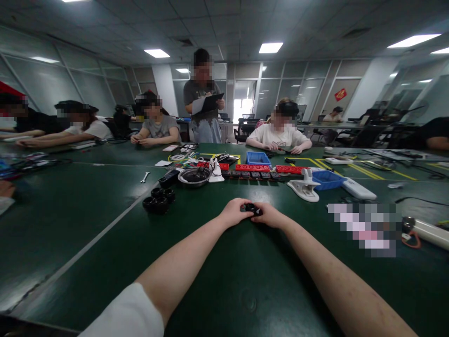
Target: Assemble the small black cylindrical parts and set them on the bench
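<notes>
Both my arms reach out over the dark green table (217, 281). My left hand (234, 211) and my right hand (269, 216) meet in the middle, fingers curled around a small black part (251, 208) held between them just above the tabletop. Only a bit of the part shows between the fingers. To the left lie several black round parts (159, 200) in a cluster.
A metal bowl (194, 176), a black block (169, 178), red strips (252, 167), two blue bins (258, 157) (326, 179), a white clamp-like tool (304, 187) and a wrench (144, 177) lie farther out. Several people sit at the far side and left; one stands holding a clipboard (207, 103).
</notes>
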Demonstrator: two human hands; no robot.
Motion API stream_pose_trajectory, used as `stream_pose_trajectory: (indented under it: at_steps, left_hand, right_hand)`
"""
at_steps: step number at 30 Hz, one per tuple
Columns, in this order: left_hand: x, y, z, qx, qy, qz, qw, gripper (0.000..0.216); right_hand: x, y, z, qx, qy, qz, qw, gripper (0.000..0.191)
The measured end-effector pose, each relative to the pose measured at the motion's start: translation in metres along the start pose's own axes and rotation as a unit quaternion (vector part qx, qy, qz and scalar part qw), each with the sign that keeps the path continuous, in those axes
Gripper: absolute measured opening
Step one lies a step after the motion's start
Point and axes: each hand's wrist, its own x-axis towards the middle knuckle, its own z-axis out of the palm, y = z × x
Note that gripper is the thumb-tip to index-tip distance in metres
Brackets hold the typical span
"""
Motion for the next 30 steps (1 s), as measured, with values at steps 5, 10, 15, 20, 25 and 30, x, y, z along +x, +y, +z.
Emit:
stream_pose_trajectory:
  at_steps: [5, 10, 15, 20, 25, 30]
  left_hand:
    - [-0.001, 0.002, 0.005, 0.008, 0.022, -0.028, 0.999, 0.031]
    - [-0.004, 0.004, 0.015, 0.034, 0.081, -0.081, 0.993, 0.032]
    - [-0.006, 0.006, 0.009, 0.017, 0.051, -0.054, 0.997, 0.031]
    - [-0.005, 0.007, -0.001, -0.01, -0.007, -0.017, 1.0, 0.032]
    - [-0.005, 0.007, -0.002, -0.016, -0.018, -0.014, 1.0, 0.034]
    - [-0.006, 0.008, 0.004, -0.01, 0.006, -0.042, 0.999, 0.035]
  right_hand:
    - [-0.001, -0.006, 0.004, -0.054, 0.025, 0.039, 0.997, 0.027]
    - [-0.002, -0.018, 0.022, -0.132, 0.114, 0.107, 0.979, 0.03]
    - [-0.005, -0.015, 0.016, -0.096, 0.095, 0.04, 0.99, 0.05]
    - [-0.008, -0.003, -0.002, 0.065, -0.023, -0.027, 0.997, 0.047]
    - [-0.008, -0.001, -0.004, 0.054, -0.035, -0.001, 0.998, 0.033]
    - [-0.004, -0.001, 0.004, -0.006, 0.011, 0.034, 0.999, 0.029]
